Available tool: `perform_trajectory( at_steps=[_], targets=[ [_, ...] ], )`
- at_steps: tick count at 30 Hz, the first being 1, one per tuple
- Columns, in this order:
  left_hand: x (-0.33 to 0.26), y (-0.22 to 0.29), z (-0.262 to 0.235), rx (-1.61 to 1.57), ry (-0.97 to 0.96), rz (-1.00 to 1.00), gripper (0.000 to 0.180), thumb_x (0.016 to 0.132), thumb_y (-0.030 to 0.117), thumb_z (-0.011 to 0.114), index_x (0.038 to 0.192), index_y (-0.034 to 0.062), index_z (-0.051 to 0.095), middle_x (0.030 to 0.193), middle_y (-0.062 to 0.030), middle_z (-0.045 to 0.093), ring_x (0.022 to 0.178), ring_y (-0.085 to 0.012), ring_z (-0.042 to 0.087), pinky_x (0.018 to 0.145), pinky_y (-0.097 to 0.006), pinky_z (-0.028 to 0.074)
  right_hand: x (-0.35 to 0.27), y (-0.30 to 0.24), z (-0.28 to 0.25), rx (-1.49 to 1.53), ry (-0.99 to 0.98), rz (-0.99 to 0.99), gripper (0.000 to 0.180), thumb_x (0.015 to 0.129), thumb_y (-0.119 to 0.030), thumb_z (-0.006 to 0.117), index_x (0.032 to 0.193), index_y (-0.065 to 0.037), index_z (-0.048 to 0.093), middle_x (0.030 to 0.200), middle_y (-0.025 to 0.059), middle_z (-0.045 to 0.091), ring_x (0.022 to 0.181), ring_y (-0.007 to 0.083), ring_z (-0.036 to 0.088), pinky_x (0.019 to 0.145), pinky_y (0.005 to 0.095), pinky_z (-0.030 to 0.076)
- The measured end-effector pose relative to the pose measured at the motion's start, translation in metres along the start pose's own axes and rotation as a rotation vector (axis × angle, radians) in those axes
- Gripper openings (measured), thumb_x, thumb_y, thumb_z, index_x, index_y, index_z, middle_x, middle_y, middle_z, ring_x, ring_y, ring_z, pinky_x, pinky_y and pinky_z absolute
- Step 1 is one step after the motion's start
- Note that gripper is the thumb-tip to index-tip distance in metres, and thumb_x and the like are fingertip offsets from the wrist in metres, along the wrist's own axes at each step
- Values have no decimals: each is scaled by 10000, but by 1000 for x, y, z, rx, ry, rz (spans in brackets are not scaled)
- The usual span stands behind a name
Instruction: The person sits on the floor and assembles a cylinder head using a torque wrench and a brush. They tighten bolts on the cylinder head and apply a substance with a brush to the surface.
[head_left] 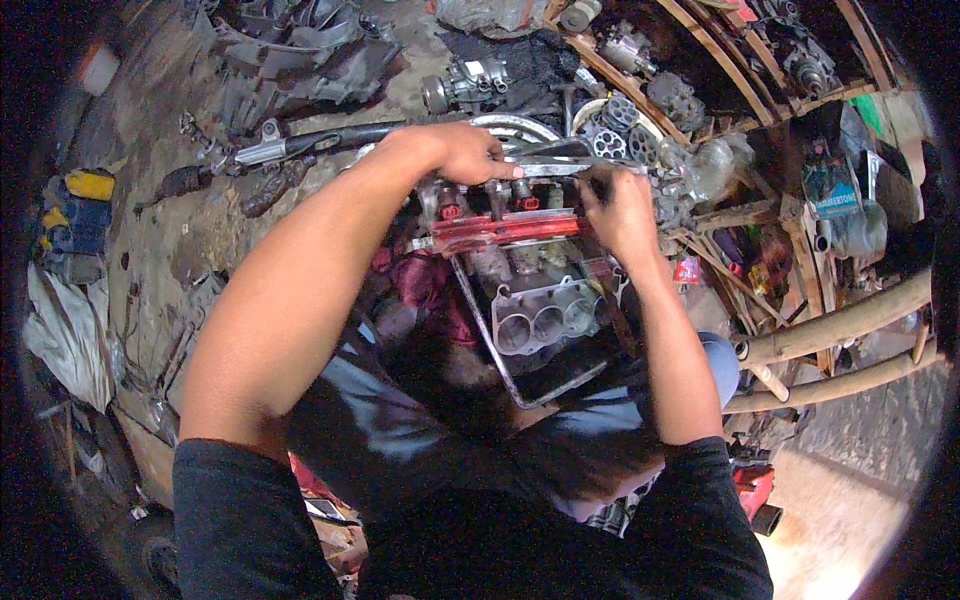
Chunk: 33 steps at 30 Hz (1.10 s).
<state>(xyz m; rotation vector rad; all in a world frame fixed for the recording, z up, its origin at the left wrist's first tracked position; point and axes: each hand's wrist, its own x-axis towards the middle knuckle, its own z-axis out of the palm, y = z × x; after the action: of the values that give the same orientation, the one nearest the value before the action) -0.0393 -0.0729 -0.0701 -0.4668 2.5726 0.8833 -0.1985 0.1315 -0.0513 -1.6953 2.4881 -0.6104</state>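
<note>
In front of me is an engine part with a red fuel rail [500, 233] and red-tipped injectors standing along it. A silvery flat metal piece [555, 168] crosses its far side. My left hand [468, 155] is closed on the left end of that piece, thumb pressed against it. At the piece's right end, my right hand [622, 205] has its fingers curled in; what they grip is hidden. Nearer to me lies a grey metal gasket [545, 318] with several round holes. A thin bent metal rod [487, 335] runs beside the gasket.
Beyond my hands lie a compressor-like metal part [465, 85] and several round parts with holes [610, 130]. A dark shaft [320, 142] stretches out at the left. Bamboo poles [840, 325] stand at the right, below a blue pouch [835, 195]. Black plastic pieces [300, 60] are piled at far left.
</note>
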Motion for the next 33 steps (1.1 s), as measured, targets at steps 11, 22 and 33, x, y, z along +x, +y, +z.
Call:
perform_trajectory(
  at_steps=[11,22,33],
  targets=[
    [-2,0,-2,4,0,3,716,926,702,493,1302,113,645,1325,-227,618,1244,-411,575,1080,-478,434,-8,-8,13,-144,52,7,133,801,-110,697,842,16,706,948,218,649,902,413,663,798,496,545],
    [-7,8,-5,-21,5,-48,734,933,701,481,1303,87,644,1324,-229,621,1261,-403,567,1093,-467,421,-14,-1,39,80,170,-66,150,746,-113,754,827,-30,658,813,206,669,814,430,646,747,502,526],
    [-5,3,-2,-25,-10,-46,719,948,687,472,1312,90,641,1345,-201,616,1278,-378,558,1100,-443,415,-9,5,46,31,228,-15,128,792,-132,703,777,-11,662,824,219,657,808,427,651,731,529,512]
  ],
)
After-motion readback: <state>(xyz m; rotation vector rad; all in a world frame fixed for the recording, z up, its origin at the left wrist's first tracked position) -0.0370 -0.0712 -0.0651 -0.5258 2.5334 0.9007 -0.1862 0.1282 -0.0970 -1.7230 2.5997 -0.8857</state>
